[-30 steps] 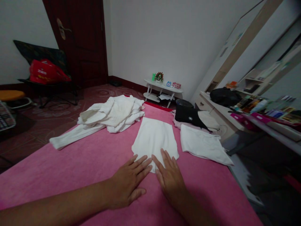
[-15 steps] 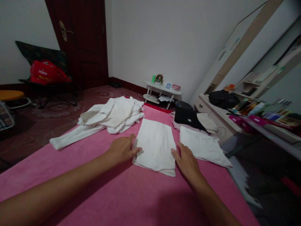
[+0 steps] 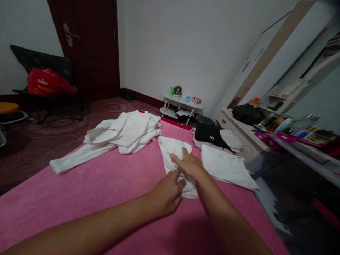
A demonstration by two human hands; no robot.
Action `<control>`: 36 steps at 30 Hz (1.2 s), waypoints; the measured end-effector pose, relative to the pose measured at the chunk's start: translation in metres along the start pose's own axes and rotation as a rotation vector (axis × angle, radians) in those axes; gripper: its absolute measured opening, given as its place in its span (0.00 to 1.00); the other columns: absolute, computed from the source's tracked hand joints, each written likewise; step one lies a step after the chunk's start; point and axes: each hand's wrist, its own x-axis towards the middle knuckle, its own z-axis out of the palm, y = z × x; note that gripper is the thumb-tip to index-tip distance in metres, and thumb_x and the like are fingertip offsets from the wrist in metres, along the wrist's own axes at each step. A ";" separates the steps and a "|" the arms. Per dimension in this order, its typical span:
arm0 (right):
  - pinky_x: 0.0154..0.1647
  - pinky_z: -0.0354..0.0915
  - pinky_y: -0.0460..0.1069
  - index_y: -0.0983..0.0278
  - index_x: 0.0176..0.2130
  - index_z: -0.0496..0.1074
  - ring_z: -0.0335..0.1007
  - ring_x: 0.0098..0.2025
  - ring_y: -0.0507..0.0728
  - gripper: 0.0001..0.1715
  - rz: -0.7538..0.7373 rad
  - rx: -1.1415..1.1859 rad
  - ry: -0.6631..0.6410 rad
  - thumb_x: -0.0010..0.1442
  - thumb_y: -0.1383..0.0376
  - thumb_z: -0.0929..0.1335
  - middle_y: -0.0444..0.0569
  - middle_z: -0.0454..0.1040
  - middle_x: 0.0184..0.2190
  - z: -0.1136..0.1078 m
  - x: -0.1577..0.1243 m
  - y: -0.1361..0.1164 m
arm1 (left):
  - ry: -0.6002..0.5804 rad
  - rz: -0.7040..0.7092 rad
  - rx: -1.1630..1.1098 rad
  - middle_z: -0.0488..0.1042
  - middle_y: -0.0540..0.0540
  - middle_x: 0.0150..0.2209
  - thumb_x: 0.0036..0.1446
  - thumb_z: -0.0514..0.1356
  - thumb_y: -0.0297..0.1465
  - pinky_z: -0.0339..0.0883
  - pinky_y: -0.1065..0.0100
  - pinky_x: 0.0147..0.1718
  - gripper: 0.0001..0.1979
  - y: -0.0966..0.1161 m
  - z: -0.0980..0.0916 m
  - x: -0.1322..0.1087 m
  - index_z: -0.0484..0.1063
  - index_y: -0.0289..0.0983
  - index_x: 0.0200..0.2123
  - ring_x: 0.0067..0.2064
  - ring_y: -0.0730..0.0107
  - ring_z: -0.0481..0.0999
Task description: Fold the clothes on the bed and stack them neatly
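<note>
A folded white cloth (image 3: 170,148) lies in front of me on the pink bed cover (image 3: 106,202), wrinkled along its left side and middle. My left hand (image 3: 168,193) is closed at its near left side, fingers curled and pinching the fabric. Over the cloth's middle rests my right hand (image 3: 189,164), thumb and fingers stretched out apart; it crosses just above and beyond the left fingertips. Both hands cover part of the cloth.
Left of the cloth is a loose heap of white clothing (image 3: 127,131). To the right lie another folded white garment (image 3: 225,164) and a black garment (image 3: 209,133) on a stack. A cluttered dresser (image 3: 239,125) borders the bed's right; a low white table (image 3: 183,100) stands beyond.
The left hand has come rightward, carrying the cloth's left side inward and wrinkling it. From the right edge, my right hand has moved left onto the cloth's middle.
</note>
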 end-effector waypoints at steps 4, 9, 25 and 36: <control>0.49 0.62 0.60 0.71 0.64 0.52 0.67 0.54 0.73 0.61 -0.077 -0.174 -0.012 0.47 0.33 0.63 0.68 0.71 0.52 0.008 0.006 -0.021 | -0.015 0.126 0.044 0.57 0.35 0.59 0.48 0.62 0.29 0.54 0.49 0.59 0.23 0.007 0.008 -0.003 0.68 0.35 0.49 0.59 0.47 0.57; 0.42 0.66 0.56 0.68 0.56 0.63 0.73 0.46 0.68 0.43 -0.019 -0.250 0.054 0.47 0.49 0.71 0.63 0.75 0.44 0.025 0.015 -0.028 | -0.027 0.226 0.001 0.65 0.42 0.56 0.52 0.60 0.29 0.49 0.46 0.61 0.16 0.004 0.013 -0.010 0.73 0.41 0.46 0.60 0.48 0.57; 0.39 0.58 0.49 0.60 0.52 0.68 0.67 0.48 0.61 0.22 -0.162 -0.472 0.540 0.58 0.60 0.65 0.53 0.69 0.51 -0.134 -0.012 0.131 | 0.126 0.173 -0.399 0.74 0.44 0.42 0.55 0.54 0.20 0.66 0.66 0.46 0.14 -0.013 0.016 -0.008 0.77 0.39 0.38 0.45 0.68 0.72; 0.41 0.59 0.48 0.62 0.47 0.69 0.68 0.46 0.58 0.22 -0.212 -0.473 0.180 0.53 0.76 0.64 0.55 0.67 0.49 -0.047 -0.001 0.272 | 0.052 0.095 -0.377 0.76 0.46 0.33 0.50 0.55 0.17 0.66 0.67 0.41 0.14 -0.018 0.027 -0.003 0.77 0.36 0.34 0.38 0.69 0.73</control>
